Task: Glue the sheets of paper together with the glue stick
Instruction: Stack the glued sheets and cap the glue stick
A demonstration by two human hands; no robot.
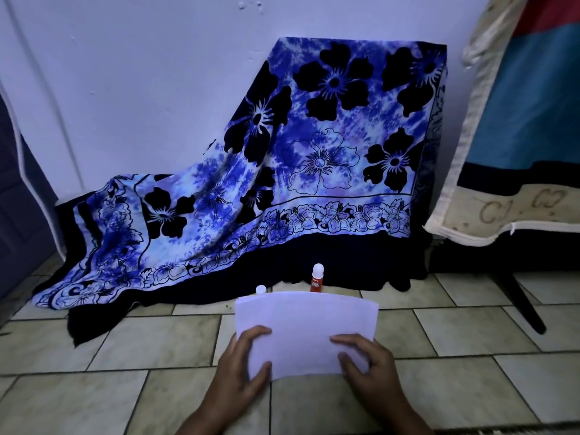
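both the left hand (243, 368) and right hand (365, 361) are gripping the paper sheets (306, 324), with the glue stick (316, 278) standing at 12 o'clock behind them

Tiled floor (157, 346); pale wall (141, 73); floral cloth (298, 158).

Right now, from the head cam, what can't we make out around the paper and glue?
Head view only.
1. How many sheets of paper: they overlap, gripped by the left hand and right hand.
2. Body under the white cap: hidden behind the paper's top edge.
3. Base of the glue stick: hidden by the paper; label too small to read.
4. What the floral cloth covers.
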